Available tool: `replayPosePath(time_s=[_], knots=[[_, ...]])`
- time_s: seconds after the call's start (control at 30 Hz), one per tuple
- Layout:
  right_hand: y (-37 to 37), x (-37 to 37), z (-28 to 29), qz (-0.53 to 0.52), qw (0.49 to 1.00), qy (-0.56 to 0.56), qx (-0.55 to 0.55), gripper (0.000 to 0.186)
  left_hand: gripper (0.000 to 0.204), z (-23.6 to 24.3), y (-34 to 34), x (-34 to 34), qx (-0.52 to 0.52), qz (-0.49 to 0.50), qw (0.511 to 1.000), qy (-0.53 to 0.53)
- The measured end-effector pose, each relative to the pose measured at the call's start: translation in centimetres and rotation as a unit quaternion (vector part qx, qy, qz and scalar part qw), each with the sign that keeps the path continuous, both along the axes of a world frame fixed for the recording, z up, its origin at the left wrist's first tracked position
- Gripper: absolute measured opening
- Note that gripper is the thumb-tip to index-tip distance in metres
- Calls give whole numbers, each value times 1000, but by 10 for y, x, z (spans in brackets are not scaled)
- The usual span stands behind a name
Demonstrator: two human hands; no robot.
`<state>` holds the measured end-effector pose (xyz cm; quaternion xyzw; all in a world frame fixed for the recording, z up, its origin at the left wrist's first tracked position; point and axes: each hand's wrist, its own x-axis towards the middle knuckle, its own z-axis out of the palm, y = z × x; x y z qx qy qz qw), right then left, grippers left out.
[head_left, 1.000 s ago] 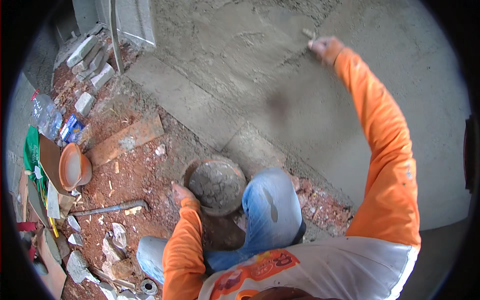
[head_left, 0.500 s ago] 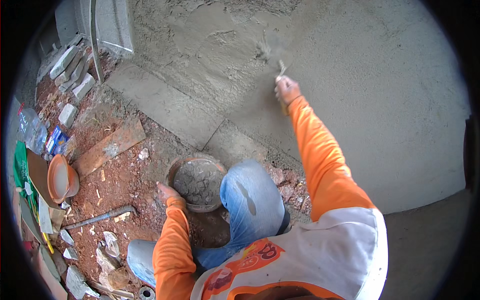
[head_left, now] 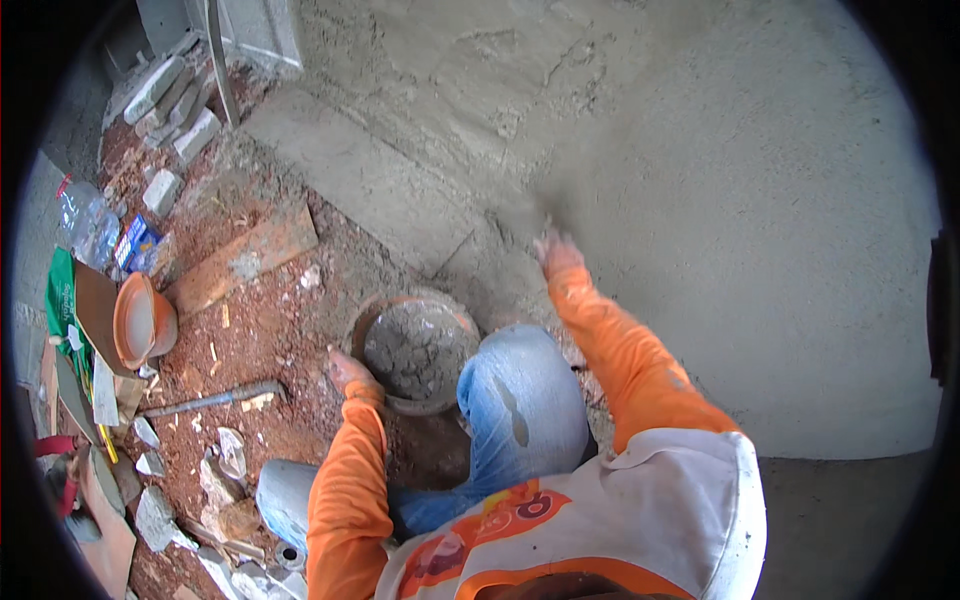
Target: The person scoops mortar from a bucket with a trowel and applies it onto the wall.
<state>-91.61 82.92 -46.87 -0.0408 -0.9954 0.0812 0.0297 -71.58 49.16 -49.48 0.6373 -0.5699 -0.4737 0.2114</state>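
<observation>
A round bucket (head_left: 467,322) of wet grey mortar (head_left: 415,345) stands on the dirt against my bent knee. My left hand (head_left: 350,370) grips its left rim, the thumb outside. At the foot of the plastered wall (head_left: 760,230), my right hand (head_left: 557,250) is closed and smeared by motion. It holds a trowel (head_left: 545,212), whose blade is a dark blur against the wet plaster and whose handle is mostly hidden by the fingers. Rough, lumpy mortar covers the wall left of the trowel; to the right the surface is smooth.
Flat slabs (head_left: 360,185) line the wall's foot. On the left lie a wooden board (head_left: 245,262), an orange bucket (head_left: 145,320) of liquid, a metal bar (head_left: 215,400), stacked bricks (head_left: 170,105), a plastic bottle (head_left: 88,222) and broken rubble (head_left: 160,515). Someone's red-and-dark glove or sleeve (head_left: 65,470) shows at the left edge.
My right hand has swept the trowel down the wall, toward its foot. My left hand stays at the bucket's rim. The view has shifted slightly, and red-and-dark material has appeared at the left edge.
</observation>
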Motion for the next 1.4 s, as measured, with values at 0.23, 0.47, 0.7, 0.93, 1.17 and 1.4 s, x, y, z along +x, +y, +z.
replayPosePath(time_s=[0.23,0.47,0.7,0.93,1.17,1.4], knots=[[0,-78,85,-63,986,-157,0,45,68,-9,16,-15,29,-61,998,7],[26,-83,317,75,992,63,82,39,68,12,6,5,29,-47,998,-19],[26,-26,460,165,967,184,66,33,67,21,22,-11,83,-81,993,13],[2,-7,240,200,948,93,-231,23,65,5,-2,-1,73,24,997,-27],[77,13,-71,285,914,-251,-144,27,60,-38,5,-2,161,29,965,203],[66,-51,-141,382,847,-335,155,33,56,-20,7,0,98,27,983,156]])
